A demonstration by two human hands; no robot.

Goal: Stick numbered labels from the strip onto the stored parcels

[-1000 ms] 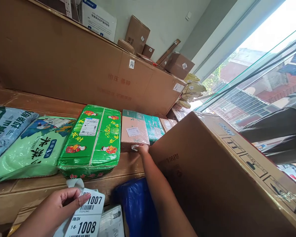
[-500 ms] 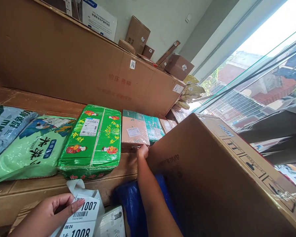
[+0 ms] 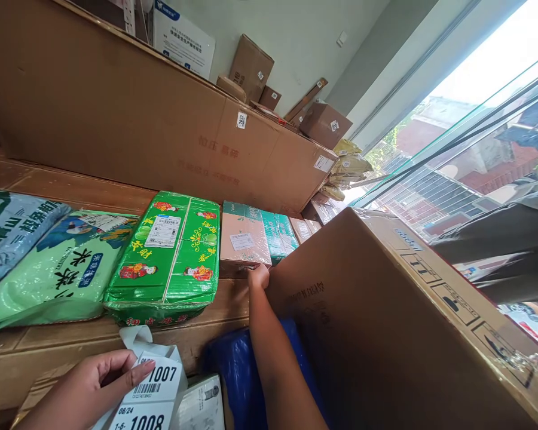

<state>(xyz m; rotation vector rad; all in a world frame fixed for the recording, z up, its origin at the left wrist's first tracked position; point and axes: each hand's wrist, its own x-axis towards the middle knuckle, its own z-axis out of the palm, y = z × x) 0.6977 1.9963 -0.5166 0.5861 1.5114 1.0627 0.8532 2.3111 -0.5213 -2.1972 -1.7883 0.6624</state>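
A strip of white number labels (image 3: pixel 155 391), printed 1007 and 1008, is pinched in my left hand (image 3: pixel 112 376) at the lower left. My right hand (image 3: pixel 259 276) reaches forward to the near right corner of a pink and green box (image 3: pixel 244 236); its fingers are mostly hidden at the box edge, so its grip is unclear. Left of that box sits a green box (image 3: pixel 179 251) tied with a white strap. A large brown carton (image 3: pixel 354 316) stands right beside my right forearm.
Green (image 3: pixel 58 275) and blue-grey (image 3: pixel 13 239) bags lie at the left. A long carton (image 3: pixel 152 107) spans the back. Below are a blue plastic-wrapped parcel (image 3: pixel 237 370) and a white box (image 3: pixel 201 406). Smaller cartons and a window are beyond.
The large carton at the right has shifted slightly left in view. Both hands keep nearly the same positions.
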